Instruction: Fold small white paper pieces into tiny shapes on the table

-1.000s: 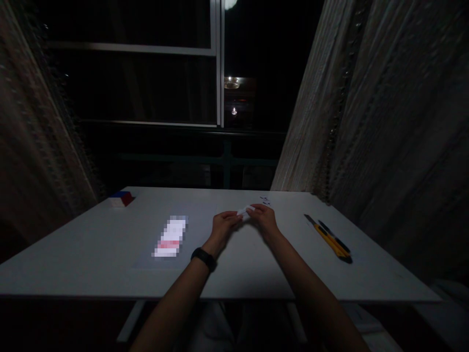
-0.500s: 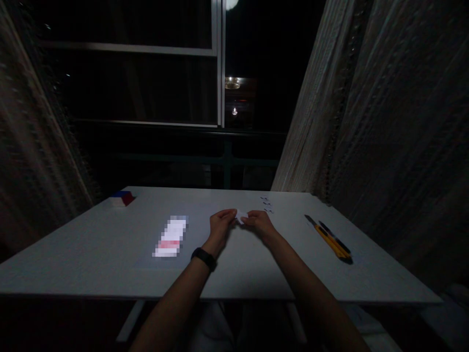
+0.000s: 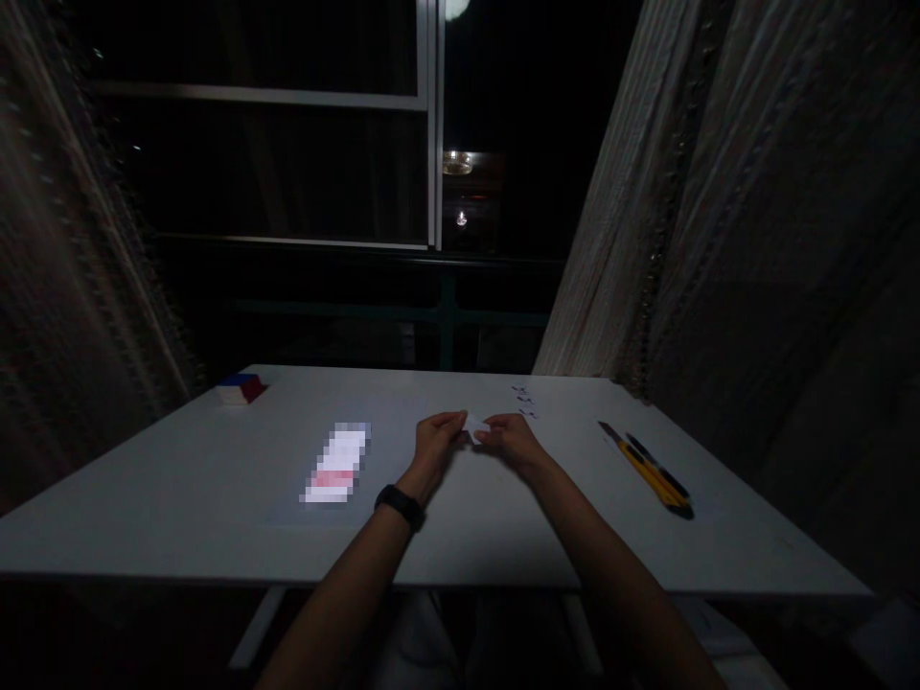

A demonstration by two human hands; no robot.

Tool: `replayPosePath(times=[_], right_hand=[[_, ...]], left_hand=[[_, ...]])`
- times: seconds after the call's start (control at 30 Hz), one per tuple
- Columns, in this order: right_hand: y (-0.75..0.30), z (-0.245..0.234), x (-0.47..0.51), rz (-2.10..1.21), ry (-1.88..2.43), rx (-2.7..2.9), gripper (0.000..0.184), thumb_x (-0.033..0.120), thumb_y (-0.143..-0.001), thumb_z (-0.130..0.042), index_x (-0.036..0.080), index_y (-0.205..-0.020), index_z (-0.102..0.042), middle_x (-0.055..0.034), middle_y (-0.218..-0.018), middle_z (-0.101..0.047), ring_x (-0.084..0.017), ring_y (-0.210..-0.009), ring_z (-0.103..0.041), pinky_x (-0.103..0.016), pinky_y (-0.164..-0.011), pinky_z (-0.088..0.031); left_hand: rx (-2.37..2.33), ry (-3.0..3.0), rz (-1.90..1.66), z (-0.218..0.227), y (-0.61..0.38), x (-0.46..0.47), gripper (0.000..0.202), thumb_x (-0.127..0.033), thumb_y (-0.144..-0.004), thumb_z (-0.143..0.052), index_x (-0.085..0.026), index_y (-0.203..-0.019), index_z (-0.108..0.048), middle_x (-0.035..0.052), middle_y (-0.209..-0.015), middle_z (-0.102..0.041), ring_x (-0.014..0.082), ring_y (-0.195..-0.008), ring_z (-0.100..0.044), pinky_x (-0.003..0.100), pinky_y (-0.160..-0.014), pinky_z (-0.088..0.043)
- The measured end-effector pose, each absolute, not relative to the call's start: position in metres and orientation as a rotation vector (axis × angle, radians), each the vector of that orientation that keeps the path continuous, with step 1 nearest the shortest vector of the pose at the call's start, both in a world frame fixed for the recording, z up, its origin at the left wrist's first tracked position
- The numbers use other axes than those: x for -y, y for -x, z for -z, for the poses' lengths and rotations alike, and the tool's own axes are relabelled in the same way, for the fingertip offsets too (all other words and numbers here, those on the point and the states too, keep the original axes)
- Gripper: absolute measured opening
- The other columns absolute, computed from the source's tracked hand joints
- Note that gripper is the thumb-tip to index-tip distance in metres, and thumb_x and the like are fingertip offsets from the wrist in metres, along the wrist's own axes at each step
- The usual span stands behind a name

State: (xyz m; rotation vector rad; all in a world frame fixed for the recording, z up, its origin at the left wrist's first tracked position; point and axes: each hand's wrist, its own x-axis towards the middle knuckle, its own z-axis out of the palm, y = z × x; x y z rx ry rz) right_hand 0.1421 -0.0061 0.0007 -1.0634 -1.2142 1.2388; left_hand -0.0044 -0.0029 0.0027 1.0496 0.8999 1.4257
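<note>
Between my two hands is a small white piece of paper (image 3: 475,428), held just above the table. My left hand (image 3: 437,443), with a black band on its wrist, pinches the paper's left side. On the other side, my right hand (image 3: 515,439) is closed on the right part of the same piece. Whether the paper is folded is too dim to tell. Beyond my right hand lie several small dark-marked pieces (image 3: 524,401) in a short column on the table.
On the white table (image 3: 474,546), a yellow utility knife (image 3: 651,476) and a black pen (image 3: 657,463) lie at the right. A lit, blurred-out screen (image 3: 337,465) is left of my hands. A blue, white and red cube (image 3: 240,388) sits far left. Curtains (image 3: 604,220) flank the window.
Both hands have stayed almost in place, shifting very slightly right with the paper between them. Nothing else on the table has moved.
</note>
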Motion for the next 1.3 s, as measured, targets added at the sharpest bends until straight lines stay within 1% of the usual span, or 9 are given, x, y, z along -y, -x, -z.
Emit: replayPosePath(times=[0.1, 0.17, 0.33, 0.57, 0.8, 1.0, 1.1, 1.2, 1.3], right_hand=[[-0.140, -0.003, 0.007, -1.246, 1.049, 1.214, 0.029, 0.028, -0.042, -0.080, 0.010, -0.062, -0.067, -0.0041, -0.052, -0.063, -0.013, -0.046, -0.055, -0.024, -0.047, -0.040], [-0.138, -0.004, 0.009, -1.243, 1.042, 1.221, 0.030, 0.028, -0.042, -0.080, 0.010, -0.062, -0.067, -0.0038, -0.052, -0.063, -0.012, -0.046, -0.055, -0.025, -0.047, -0.040], [-0.135, -0.005, 0.010, -1.229, 1.053, 1.225, 0.030, 0.028, -0.042, -0.080, 0.010, -0.063, -0.067, -0.0032, -0.053, -0.063, -0.011, -0.046, -0.054, -0.025, -0.048, -0.039], [-0.135, -0.004, 0.012, -1.320, 1.036, 1.277, 0.032, 0.029, -0.044, -0.081, 0.010, -0.067, -0.069, -0.0044, -0.056, -0.064, -0.014, -0.051, -0.057, -0.027, -0.052, -0.044], [-0.137, -0.007, 0.015, -1.391, 1.003, 1.308, 0.034, 0.024, -0.044, -0.080, 0.011, -0.073, -0.069, -0.0043, -0.063, -0.067, -0.014, -0.055, -0.059, -0.025, -0.053, -0.045], [-0.133, -0.006, 0.013, -1.311, 1.046, 1.215, 0.031, 0.023, -0.041, -0.080, 0.011, -0.067, -0.067, -0.0024, -0.057, -0.065, -0.013, -0.050, -0.058, -0.025, -0.052, -0.044], [-0.131, -0.002, 0.012, -1.294, 1.009, 1.179, 0.034, 0.025, -0.042, -0.081, 0.012, -0.070, -0.067, -0.0021, -0.060, -0.065, -0.013, -0.054, -0.059, -0.026, -0.057, -0.046], [-0.132, 0.000, 0.012, -1.358, 0.967, 1.180, 0.039, 0.028, -0.042, -0.083, 0.014, -0.076, -0.067, -0.0010, -0.061, -0.065, -0.014, -0.056, -0.061, -0.029, -0.061, -0.049], [-0.135, -0.001, 0.012, -1.436, 0.944, 1.259, 0.039, 0.039, -0.051, -0.079, 0.014, -0.078, -0.069, -0.0028, -0.064, -0.066, -0.014, -0.059, -0.061, -0.030, -0.063, -0.049]], left_hand=[[-0.890, -1.022, -1.410, -0.002, 0.004, 0.002, 0.042, -0.040, -0.051, -0.078, -0.010, -0.079, -0.069, 0.0050, -0.063, -0.063, 0.0107, -0.055, -0.054, 0.023, -0.054, -0.044], [-0.888, -1.018, -1.398, 0.000, 0.005, 0.001, 0.044, -0.042, -0.051, -0.078, -0.010, -0.080, -0.068, 0.0044, -0.062, -0.062, 0.0108, -0.054, -0.054, 0.023, -0.054, -0.044], [-0.945, -1.178, -1.392, 0.001, 0.006, 0.001, 0.041, -0.050, -0.059, -0.070, -0.011, -0.056, -0.063, 0.0027, -0.051, -0.055, 0.0093, -0.049, -0.047, 0.021, -0.048, -0.036], [-1.108, -1.417, -1.481, -0.004, 0.008, 0.006, 0.041, -0.049, -0.065, -0.063, -0.014, -0.045, -0.056, 0.0003, -0.043, -0.049, 0.0097, -0.045, -0.041, 0.022, -0.046, -0.030], [-1.139, -1.519, -1.510, -0.004, 0.008, 0.006, 0.037, -0.046, -0.069, -0.059, -0.016, -0.048, -0.058, 0.0003, -0.045, -0.052, 0.0114, -0.047, -0.045, 0.022, -0.049, -0.032], [-1.090, -1.479, -1.463, -0.007, 0.006, 0.006, 0.041, -0.051, -0.069, -0.059, -0.014, -0.051, -0.061, 0.0003, -0.048, -0.052, 0.0107, -0.049, -0.045, 0.022, -0.049, -0.032], [-1.015, -1.403, -1.398, -0.006, 0.004, 0.008, 0.041, -0.052, -0.065, -0.064, -0.012, -0.054, -0.063, 0.0013, -0.051, -0.055, 0.0105, -0.051, -0.047, 0.022, -0.050, -0.033], [-0.926, -1.297, -1.365, -0.004, 0.004, 0.009, 0.038, -0.049, -0.059, -0.070, -0.011, -0.061, -0.067, 0.0041, -0.059, -0.061, 0.0115, -0.054, -0.050, 0.022, -0.052, -0.036], [-0.862, -1.223, -1.345, -0.001, 0.006, 0.008, 0.038, -0.046, -0.059, -0.072, -0.009, -0.068, -0.069, 0.0068, -0.065, -0.064, 0.0126, -0.057, -0.053, 0.023, -0.055, -0.039]])
